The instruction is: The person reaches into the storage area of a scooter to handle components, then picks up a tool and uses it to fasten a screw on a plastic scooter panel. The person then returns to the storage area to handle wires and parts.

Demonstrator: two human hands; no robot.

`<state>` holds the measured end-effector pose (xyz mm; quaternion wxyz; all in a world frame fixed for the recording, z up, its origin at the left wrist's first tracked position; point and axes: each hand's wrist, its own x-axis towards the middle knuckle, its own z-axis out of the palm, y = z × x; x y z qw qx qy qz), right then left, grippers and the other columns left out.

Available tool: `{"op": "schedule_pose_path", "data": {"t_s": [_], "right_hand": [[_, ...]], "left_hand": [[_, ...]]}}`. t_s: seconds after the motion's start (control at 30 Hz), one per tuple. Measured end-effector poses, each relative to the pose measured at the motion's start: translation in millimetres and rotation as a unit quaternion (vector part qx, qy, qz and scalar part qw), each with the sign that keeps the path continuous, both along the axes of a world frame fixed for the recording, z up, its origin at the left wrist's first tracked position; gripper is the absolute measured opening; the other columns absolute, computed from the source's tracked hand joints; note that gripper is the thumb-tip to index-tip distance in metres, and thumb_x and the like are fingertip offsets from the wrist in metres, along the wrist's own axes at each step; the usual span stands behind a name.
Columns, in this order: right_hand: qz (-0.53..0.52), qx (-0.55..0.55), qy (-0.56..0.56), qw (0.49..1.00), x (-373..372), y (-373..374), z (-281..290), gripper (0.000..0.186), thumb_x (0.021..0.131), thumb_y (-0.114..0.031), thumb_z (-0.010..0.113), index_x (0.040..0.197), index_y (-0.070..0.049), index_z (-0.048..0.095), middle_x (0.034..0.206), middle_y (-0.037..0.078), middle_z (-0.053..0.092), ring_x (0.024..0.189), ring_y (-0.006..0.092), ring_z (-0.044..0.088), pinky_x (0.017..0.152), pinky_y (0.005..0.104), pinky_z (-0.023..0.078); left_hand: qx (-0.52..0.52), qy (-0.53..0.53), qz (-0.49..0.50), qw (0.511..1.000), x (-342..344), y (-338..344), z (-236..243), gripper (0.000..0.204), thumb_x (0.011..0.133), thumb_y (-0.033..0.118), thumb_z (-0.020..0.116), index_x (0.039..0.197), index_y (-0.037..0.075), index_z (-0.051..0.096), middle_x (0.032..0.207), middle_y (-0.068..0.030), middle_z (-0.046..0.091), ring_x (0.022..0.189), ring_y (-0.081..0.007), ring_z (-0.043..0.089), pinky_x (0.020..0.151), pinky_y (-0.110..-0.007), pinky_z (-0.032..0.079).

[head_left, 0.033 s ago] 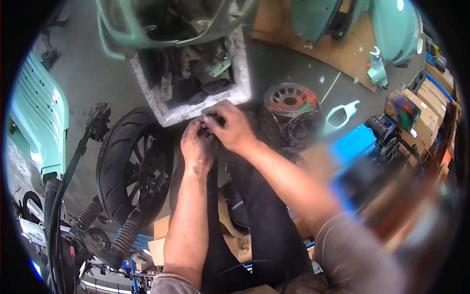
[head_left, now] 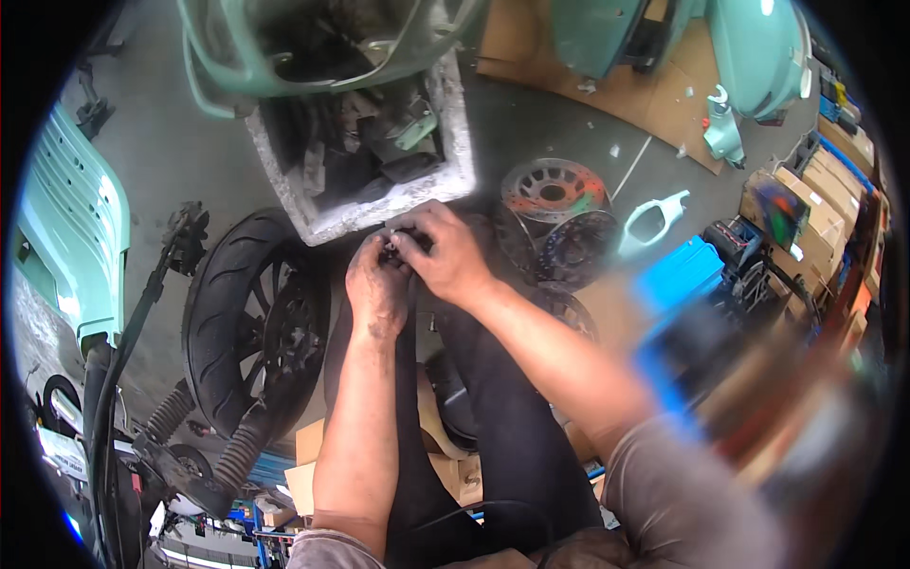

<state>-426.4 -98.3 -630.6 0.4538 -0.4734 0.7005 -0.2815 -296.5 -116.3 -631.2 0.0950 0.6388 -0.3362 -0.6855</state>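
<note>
Over my dark-clad knees, my left hand (head_left: 372, 284) and my right hand (head_left: 447, 258) meet with fingers bent around a small metal part (head_left: 392, 247), too tiny and shadowed to identify. My right thumb presses at it, and my left fingers curl under it, smudged dark. Just beyond them sits a white-rimmed crate (head_left: 448, 175) holding jumbled dark parts and a pale green piece (head_left: 417, 131).
Left are a black tyred wheel (head_left: 216, 322), a fork and a pale green panel (head_left: 90, 228). Several brake discs (head_left: 553, 192) lie right, with a blue bin (head_left: 678, 275) and cardboard boxes (head_left: 815, 223). Green scooter body parts (head_left: 754, 57) rest on cardboard (head_left: 512, 43).
The whole view has shifted a little, with the crate and parts appearing slightly further left. My fingers stay together on the small part, with only a slight change in position.
</note>
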Motion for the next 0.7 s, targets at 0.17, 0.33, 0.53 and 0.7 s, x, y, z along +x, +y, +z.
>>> {"op": "schedule_pose_path", "data": {"t_s": [0.17,0.33,0.53,0.7], "right_hand": [[-0.096,0.033,-0.032,0.994,-12,33,51,0.018,0.083,-0.015,0.066,0.096,-0.003,0.068,0.097,0.012,0.059,0.087,0.0259,0.061,0.076,0.0348,0.050],[-0.055,0.055,-0.085,0.993,-9,53,115,0.021,0.082,-0.013,0.066,0.101,-0.003,0.067,0.099,0.010,0.059,0.087,0.0239,0.061,0.076,0.0341,0.051],[0.025,0.078,-0.133,0.988,10,79,207,0.029,0.083,-0.019,0.068,0.108,-0.006,0.065,0.098,0.009,0.061,0.080,0.0196,0.060,0.074,0.0310,0.050],[-0.066,0.077,-0.170,0.980,16,81,299,0.028,0.084,-0.022,0.069,0.105,-0.004,0.063,0.094,0.007,0.065,0.085,0.0166,0.062,0.075,0.0289,0.049]], "left_hand": [[0.229,0.136,0.276,0.923,-23,14,47,0.035,0.098,0.025,0.049,0.115,-0.005,0.055,0.109,-0.0141,0.059,0.098,-0.0231,0.059,0.087,-0.037,0.050],[0.229,0.243,0.287,0.898,-4,48,97,0.036,0.097,0.024,0.052,0.121,-0.002,0.053,0.115,-0.0095,0.061,0.104,-0.0212,0.057,0.097,-0.038,0.043],[0.198,0.180,0.342,0.901,45,77,195,0.017,0.094,0.023,0.057,0.093,0.007,0.056,0.079,-0.0022,0.052,0.070,-0.0152,0.048,0.072,-0.033,0.042],[0.154,0.121,0.394,0.898,138,132,264,0.019,0.094,0.024,0.055,0.086,0.007,0.053,0.073,-0.0035,0.048,0.065,-0.0166,0.047,0.069,-0.035,0.042]]}}
